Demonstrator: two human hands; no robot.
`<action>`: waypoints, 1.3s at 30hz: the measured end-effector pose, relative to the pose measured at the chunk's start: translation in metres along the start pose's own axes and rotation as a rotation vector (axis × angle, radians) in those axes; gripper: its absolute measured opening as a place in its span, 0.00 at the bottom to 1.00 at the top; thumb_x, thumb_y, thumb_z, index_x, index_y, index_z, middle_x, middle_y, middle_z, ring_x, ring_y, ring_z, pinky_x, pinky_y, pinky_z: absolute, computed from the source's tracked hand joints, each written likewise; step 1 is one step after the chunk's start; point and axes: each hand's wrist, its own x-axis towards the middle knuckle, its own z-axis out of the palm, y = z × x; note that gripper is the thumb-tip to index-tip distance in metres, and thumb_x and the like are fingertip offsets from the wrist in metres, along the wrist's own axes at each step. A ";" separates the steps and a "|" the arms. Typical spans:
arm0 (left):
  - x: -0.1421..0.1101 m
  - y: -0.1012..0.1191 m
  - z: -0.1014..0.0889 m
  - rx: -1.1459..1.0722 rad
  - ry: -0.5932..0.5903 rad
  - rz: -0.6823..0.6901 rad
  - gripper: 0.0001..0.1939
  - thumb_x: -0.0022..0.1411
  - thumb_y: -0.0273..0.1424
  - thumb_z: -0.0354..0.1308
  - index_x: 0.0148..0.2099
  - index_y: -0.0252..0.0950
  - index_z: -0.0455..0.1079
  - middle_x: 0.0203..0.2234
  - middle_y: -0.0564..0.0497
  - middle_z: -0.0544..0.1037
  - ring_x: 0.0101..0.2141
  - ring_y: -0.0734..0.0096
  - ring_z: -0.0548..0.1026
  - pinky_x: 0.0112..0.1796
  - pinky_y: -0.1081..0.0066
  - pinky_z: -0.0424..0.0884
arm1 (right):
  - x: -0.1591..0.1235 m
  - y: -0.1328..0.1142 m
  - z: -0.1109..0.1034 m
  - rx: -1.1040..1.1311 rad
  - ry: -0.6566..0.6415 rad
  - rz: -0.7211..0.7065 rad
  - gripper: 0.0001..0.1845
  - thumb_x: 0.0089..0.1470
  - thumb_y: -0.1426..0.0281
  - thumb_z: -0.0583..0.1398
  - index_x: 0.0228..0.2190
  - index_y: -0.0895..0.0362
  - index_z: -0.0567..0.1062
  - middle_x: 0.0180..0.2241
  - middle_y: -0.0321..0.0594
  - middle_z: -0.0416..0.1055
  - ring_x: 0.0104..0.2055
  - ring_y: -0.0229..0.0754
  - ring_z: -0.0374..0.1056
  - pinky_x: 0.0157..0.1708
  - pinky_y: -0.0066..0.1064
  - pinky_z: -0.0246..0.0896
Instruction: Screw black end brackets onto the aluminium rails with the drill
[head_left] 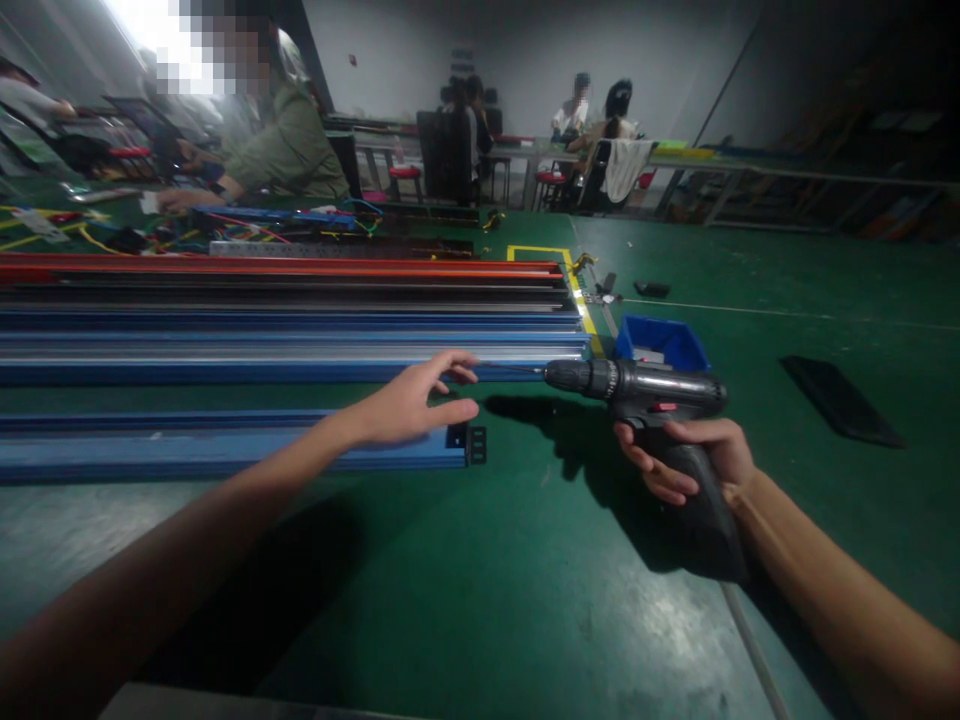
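Observation:
My right hand is wrapped around the grip of a black cordless drill, which points left above the table. A long thin bit sticks out of its chuck. My left hand has its thumb and fingers apart, with the fingertips at the bit's tip; whether they touch it I cannot tell. Below that hand lies a blue metal profile with a black end bracket at its right end.
Several long blue, black and red profiles lie side by side behind. A blue bin with small parts stands behind the drill. A flat black piece lies on the green table at right. Across the table, a person in a green sleeve sits near wires.

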 end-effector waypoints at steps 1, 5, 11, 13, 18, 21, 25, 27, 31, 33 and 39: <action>-0.003 0.002 0.001 0.095 -0.075 -0.029 0.33 0.63 0.47 0.61 0.65 0.41 0.60 0.58 0.41 0.72 0.57 0.54 0.72 0.54 0.57 0.69 | -0.001 -0.002 0.001 -0.003 0.011 -0.015 0.16 0.58 0.68 0.58 0.43 0.68 0.74 0.30 0.48 0.74 0.14 0.29 0.58 0.19 0.26 0.64; -0.012 0.010 0.008 0.380 -0.130 0.004 0.40 0.55 0.53 0.66 0.65 0.43 0.63 0.60 0.43 0.71 0.57 0.49 0.71 0.56 0.56 0.66 | -0.003 -0.009 0.009 0.002 0.041 -0.065 0.15 0.58 0.68 0.58 0.42 0.67 0.74 0.29 0.43 0.73 0.13 0.26 0.52 0.17 0.24 0.62; -0.013 0.010 0.014 0.373 -0.142 0.103 0.22 0.58 0.47 0.64 0.50 0.41 0.74 0.48 0.48 0.79 0.48 0.58 0.76 0.50 0.64 0.69 | -0.001 -0.001 0.011 0.026 0.002 -0.078 0.14 0.60 0.66 0.57 0.42 0.64 0.71 0.29 0.42 0.72 0.13 0.26 0.50 0.17 0.24 0.62; -0.013 0.009 0.012 0.343 -0.124 0.106 0.22 0.57 0.46 0.66 0.50 0.42 0.75 0.47 0.48 0.80 0.47 0.59 0.77 0.50 0.64 0.69 | -0.002 0.005 0.009 0.045 0.016 -0.055 0.15 0.60 0.66 0.57 0.42 0.65 0.72 0.29 0.43 0.72 0.13 0.27 0.52 0.17 0.25 0.64; -0.011 0.009 0.007 0.352 -0.156 0.101 0.23 0.56 0.47 0.66 0.50 0.42 0.74 0.46 0.50 0.79 0.47 0.60 0.76 0.50 0.65 0.68 | -0.012 0.012 0.004 0.048 0.029 0.010 0.16 0.59 0.65 0.58 0.41 0.66 0.74 0.28 0.45 0.73 0.13 0.29 0.56 0.17 0.26 0.65; -0.009 0.010 0.005 0.338 -0.198 0.093 0.22 0.56 0.47 0.66 0.50 0.42 0.74 0.45 0.50 0.79 0.46 0.61 0.77 0.49 0.67 0.69 | -0.019 0.009 0.002 0.030 0.036 0.050 0.15 0.58 0.66 0.59 0.41 0.66 0.75 0.28 0.46 0.74 0.14 0.31 0.60 0.18 0.26 0.66; -0.007 0.009 0.005 0.330 -0.180 0.108 0.21 0.55 0.46 0.67 0.48 0.41 0.75 0.43 0.50 0.79 0.43 0.63 0.77 0.46 0.68 0.69 | -0.023 0.005 0.002 0.009 0.056 0.065 0.14 0.58 0.67 0.60 0.41 0.65 0.75 0.27 0.47 0.75 0.13 0.31 0.62 0.18 0.27 0.67; -0.007 0.006 0.003 0.327 -0.167 0.134 0.20 0.56 0.45 0.67 0.47 0.40 0.75 0.42 0.50 0.79 0.42 0.64 0.77 0.46 0.69 0.69 | -0.023 0.006 0.002 0.010 0.062 0.058 0.14 0.58 0.67 0.60 0.40 0.65 0.75 0.27 0.46 0.74 0.13 0.31 0.61 0.17 0.26 0.67; -0.008 -0.002 -0.005 0.322 -0.143 0.159 0.19 0.55 0.43 0.67 0.45 0.39 0.75 0.42 0.50 0.80 0.41 0.65 0.77 0.45 0.69 0.70 | -0.018 0.010 0.003 0.041 0.075 0.058 0.14 0.58 0.69 0.59 0.41 0.66 0.76 0.27 0.47 0.75 0.13 0.31 0.62 0.18 0.26 0.67; -0.009 -0.005 -0.009 0.325 -0.146 0.158 0.19 0.56 0.44 0.68 0.46 0.39 0.75 0.42 0.49 0.80 0.42 0.65 0.77 0.45 0.69 0.70 | -0.017 0.012 0.002 0.060 0.077 0.075 0.14 0.58 0.70 0.59 0.41 0.67 0.77 0.27 0.48 0.75 0.14 0.32 0.63 0.18 0.26 0.68; -0.007 -0.009 -0.012 0.310 -0.176 0.189 0.15 0.69 0.41 0.57 0.48 0.38 0.76 0.45 0.48 0.81 0.45 0.66 0.78 0.50 0.68 0.70 | -0.018 0.015 -0.006 0.072 0.021 0.100 0.16 0.57 0.72 0.60 0.44 0.69 0.79 0.28 0.48 0.76 0.15 0.32 0.67 0.20 0.26 0.71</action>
